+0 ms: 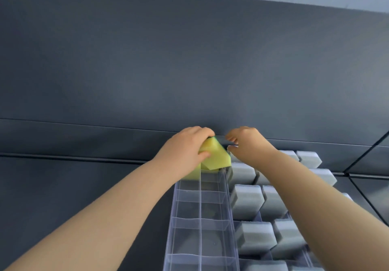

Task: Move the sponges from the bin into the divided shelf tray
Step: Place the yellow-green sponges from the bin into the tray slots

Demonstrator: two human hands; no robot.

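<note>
Clenched over a yellow sponge (216, 157), the left grip (185, 146) has its fingers across the top and its thumb on the near face. That hold probably lets the soft block be tilted corner-first into a narrow cell. Everything else is best placed from the clear divided tray (201, 207), which runs away from the person in two columns of compartments. Its nearest cells look empty, so filling appears to start at the far end and work back toward the body; that would keep later reaches from passing over placed pieces. Just right of the tray, from its near end to its far end, grey sponges (246, 199) stand tilted in rows in a neighbouring holder. The right forearm crosses above them. At the tray's far end the yellow sponge sits tilted, its lower edge at the rim of the last right-hand cell, not yet seated. A blurred yellow patch under the left grip at the last left-hand cell may be a second sponge; that cannot be told. The right grip (246, 144) hovers just right of the tray's far corner, released, fingers loosely curled with nothing seen in them. It seems ready to steady the tray or guide the sponge in. Beyond the tray rises a dark back panel (189, 60). The bin is not in view.
</note>
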